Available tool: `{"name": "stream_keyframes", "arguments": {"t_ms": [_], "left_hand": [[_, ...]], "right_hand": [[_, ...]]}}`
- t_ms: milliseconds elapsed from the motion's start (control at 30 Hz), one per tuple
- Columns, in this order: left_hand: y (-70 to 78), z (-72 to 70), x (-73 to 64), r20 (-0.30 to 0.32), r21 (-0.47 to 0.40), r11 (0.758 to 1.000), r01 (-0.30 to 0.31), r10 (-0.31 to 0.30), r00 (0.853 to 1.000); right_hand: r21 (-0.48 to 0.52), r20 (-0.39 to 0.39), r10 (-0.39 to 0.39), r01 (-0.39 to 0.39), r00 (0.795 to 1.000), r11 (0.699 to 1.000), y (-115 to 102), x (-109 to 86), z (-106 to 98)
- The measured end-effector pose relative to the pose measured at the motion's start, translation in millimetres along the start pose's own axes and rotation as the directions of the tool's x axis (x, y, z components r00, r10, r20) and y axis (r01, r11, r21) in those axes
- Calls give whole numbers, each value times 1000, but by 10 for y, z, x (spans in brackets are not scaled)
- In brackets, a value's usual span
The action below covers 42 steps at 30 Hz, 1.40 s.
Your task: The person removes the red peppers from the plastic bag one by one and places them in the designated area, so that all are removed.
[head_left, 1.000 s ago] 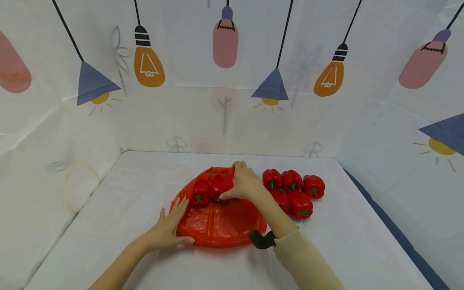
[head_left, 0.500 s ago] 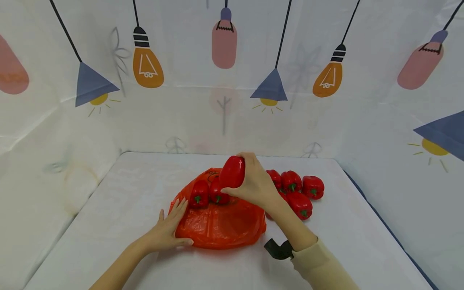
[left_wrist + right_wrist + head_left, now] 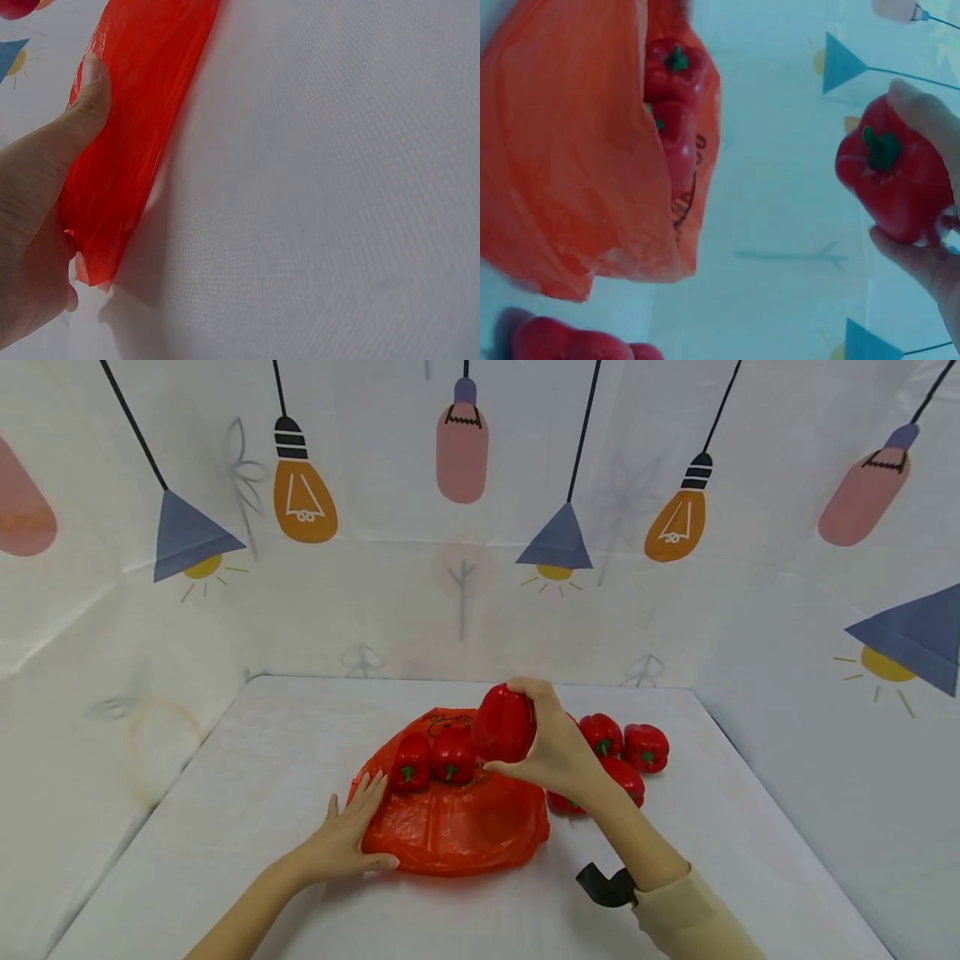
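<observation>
My right hand (image 3: 561,750) grips a red bell pepper (image 3: 501,725) raised over the right part of a red-orange plastic bag (image 3: 457,835). In the right wrist view the held pepper (image 3: 900,176) shows its green stem, with the thumb and fingers on opposite sides of it. Two more bell peppers (image 3: 453,755) sit side by side at the bag's mouth, stems toward me. My left hand (image 3: 347,835) rests against the bag's left edge with fingers spread and fairly straight. The left wrist view shows its thumb (image 3: 90,101) lying along the plastic.
Several loose bell peppers (image 3: 647,748) are grouped on the white table (image 3: 262,727) right of the bag, partly hidden behind the right hand and forearm. A dark strap end (image 3: 606,887) hangs from the right wrist. A patterned sheet (image 3: 390,602) forms the backdrop.
The right hand has risen from the bag's mouth with a bell pepper and shifted right. The two peppers at the bag's mouth are now more exposed. The left hand stays in place.
</observation>
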<state>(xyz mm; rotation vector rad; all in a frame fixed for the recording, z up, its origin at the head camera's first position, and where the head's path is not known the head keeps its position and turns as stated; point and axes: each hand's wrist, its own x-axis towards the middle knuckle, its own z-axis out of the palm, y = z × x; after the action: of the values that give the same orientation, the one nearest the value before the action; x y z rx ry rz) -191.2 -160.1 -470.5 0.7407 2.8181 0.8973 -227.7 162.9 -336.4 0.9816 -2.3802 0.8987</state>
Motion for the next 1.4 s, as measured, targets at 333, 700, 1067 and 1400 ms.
{"name": "stream_keyframes", "arguments": {"t_ms": [333, 700, 1067, 1400], "left_hand": [[6, -1, 8, 4, -4, 1000, 0, 0, 1000], [14, -9, 13, 6, -6, 1000, 5, -5, 1000], [22, -20, -2, -1, -17, 1000, -1, 1, 1000], [-56, 36, 9, -4, -14, 1000, -8, 8, 1000]], "right_hand": [[10, -1, -66, 66, 998, 998, 46, -152, -159], [-82, -14, -42, 40, 999, 996, 99, -298, -388], [-135, -38, -17, 12, 999, 991, 199, -471, -621], [-225, -77, -6, -11, 997, 974, 314, -633, -850]]}}
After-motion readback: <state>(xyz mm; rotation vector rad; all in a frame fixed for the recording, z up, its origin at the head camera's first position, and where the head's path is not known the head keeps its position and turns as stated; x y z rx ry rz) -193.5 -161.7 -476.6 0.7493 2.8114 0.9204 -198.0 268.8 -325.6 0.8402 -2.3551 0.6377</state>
